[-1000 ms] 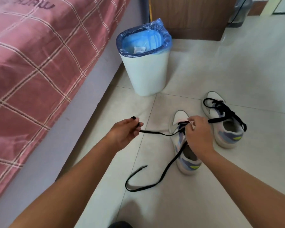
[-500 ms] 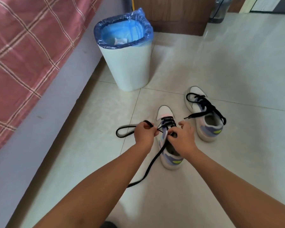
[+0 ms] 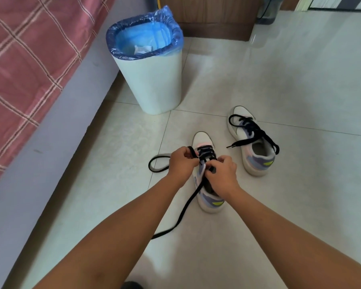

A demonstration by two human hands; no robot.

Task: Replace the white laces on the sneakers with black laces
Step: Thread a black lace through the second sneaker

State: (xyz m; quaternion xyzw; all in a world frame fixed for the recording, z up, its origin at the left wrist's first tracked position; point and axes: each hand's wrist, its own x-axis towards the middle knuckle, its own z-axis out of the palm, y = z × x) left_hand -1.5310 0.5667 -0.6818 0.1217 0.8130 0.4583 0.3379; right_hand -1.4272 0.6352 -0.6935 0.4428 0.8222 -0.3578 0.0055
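Pale glossy floor tiles (image 3: 279,80) filled the room, with a bed (image 3: 19,59) under a pink checked cover along the left and a wooden cabinet (image 3: 212,15) at the far wall. Near the bed stood a white waste bin (image 3: 154,84) lined with a blue bag.

Two sneakers lay on the tiles, toes pointing away. The near sneaker (image 3: 208,197) sat under both hands, its black lace (image 3: 185,209) threaded across the lower eyelets. The left hand (image 3: 181,163) was curled, pinching a stretch of that lace beside the shoe's left edge; a loop trailed left on the floor and a long tail ran nearer. The right hand (image 3: 222,176) was curled over the tongue, fingertips pinching the lace at the eyelets. The far sneaker (image 3: 256,157), just right, carried a loose black lace (image 3: 252,132).
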